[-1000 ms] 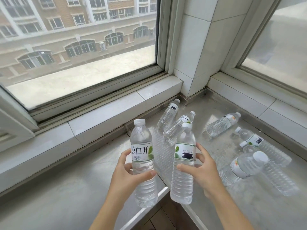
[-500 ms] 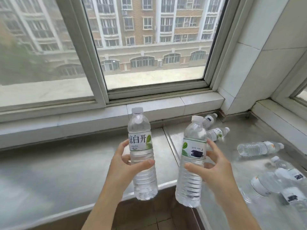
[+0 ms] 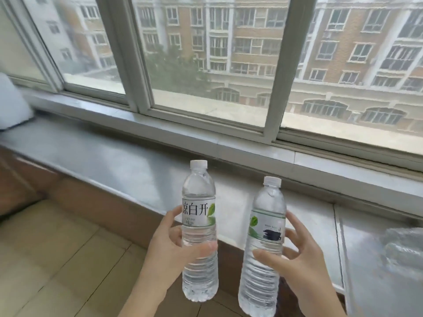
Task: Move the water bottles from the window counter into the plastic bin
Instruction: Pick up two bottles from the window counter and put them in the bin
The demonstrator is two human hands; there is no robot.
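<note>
While I am watching the head view, the left hand (image 3: 174,245) is gripping a clear bottle (image 3: 199,236) whose white label is showing the characters 凉白开 beside a green leaf; the thumb is wrapping across the front below the label and the fingers are curling behind. My right hand (image 3: 297,255) is holding a second bottle (image 3: 263,248), its label carrying a green leaf and a blacked-out patch; the small print I cannot read. Thumb and fingertips are pinching its ribbed waist, fingers spread. Both bottles are standing upright in the air, white caps up, in front of the counter (image 3: 142,165), over the tiled floor (image 3: 57,259). At the right edge a blurred clear plastic shape (image 3: 405,245) is lying on the counter.
</note>
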